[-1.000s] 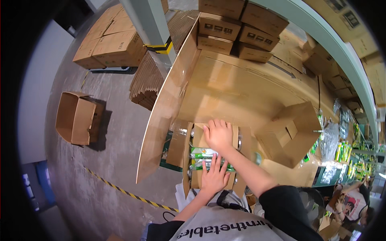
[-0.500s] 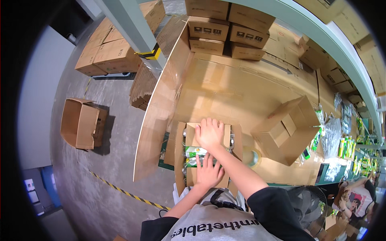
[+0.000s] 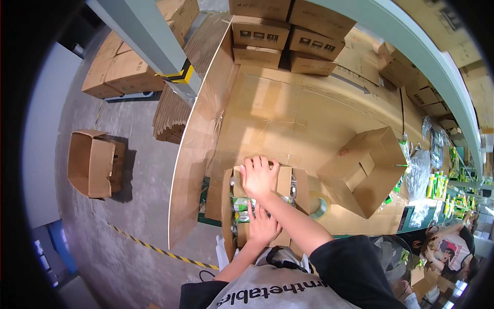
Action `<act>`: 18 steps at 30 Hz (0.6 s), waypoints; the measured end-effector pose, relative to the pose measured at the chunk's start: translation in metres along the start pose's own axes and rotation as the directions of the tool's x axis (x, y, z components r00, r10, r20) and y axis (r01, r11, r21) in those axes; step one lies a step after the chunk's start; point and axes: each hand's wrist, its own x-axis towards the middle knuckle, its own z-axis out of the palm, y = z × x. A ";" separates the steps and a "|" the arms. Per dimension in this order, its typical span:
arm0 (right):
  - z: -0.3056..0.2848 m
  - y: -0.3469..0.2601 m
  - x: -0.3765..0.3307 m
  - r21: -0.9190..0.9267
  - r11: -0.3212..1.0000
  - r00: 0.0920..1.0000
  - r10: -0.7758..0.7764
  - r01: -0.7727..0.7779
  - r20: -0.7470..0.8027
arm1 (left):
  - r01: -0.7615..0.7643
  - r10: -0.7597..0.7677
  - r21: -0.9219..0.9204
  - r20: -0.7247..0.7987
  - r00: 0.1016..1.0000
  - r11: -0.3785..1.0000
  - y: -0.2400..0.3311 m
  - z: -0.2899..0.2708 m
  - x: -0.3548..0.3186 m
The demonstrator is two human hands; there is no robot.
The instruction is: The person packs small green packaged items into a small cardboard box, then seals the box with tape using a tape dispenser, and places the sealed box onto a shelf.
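Observation:
An open cardboard box (image 3: 227,206) stands at the near edge of the cardboard-covered table (image 3: 288,118), its flaps partly folded inward. My right hand (image 3: 259,177) lies flat on the far flap, fingers spread, pressing it down. My left hand (image 3: 263,226) rests flat on the near flap, close to my body. Between the two flaps I see green and white packaged goods (image 3: 240,205) inside the box. Neither hand grips anything.
A roll of clear tape (image 3: 321,205) lies right of the box. A second cardboard box (image 3: 366,170) sits further right. Stacked cartons (image 3: 288,36) line the table's back. An open empty box (image 3: 95,164) stands on the floor at left. Another person (image 3: 453,250) sits at lower right.
Both hands have stayed on the box flaps. The view has shifted, so the box sits closer to my body and the flaps look more folded in.

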 end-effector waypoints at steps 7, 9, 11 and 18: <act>-0.029 0.017 -0.014 0.357 0.932 0.998 0.065 -0.057 -0.011 | 0.013 -0.019 0.067 0.083 0.996 0.998 0.012 -0.009 0.014; -0.100 0.005 -0.027 0.729 0.684 0.999 -0.001 0.033 -0.044 | 0.113 -0.126 0.091 0.158 0.979 0.989 0.000 -0.011 0.007; -0.126 0.056 -0.065 0.606 0.787 0.972 0.036 0.116 -0.233 | 0.097 -0.107 0.095 0.102 0.989 0.991 0.004 -0.014 0.010; -0.029 0.128 -0.150 0.945 0.183 0.953 0.184 -0.272 0.239 | 0.050 -0.058 0.098 0.090 0.994 0.994 0.018 -0.015 0.014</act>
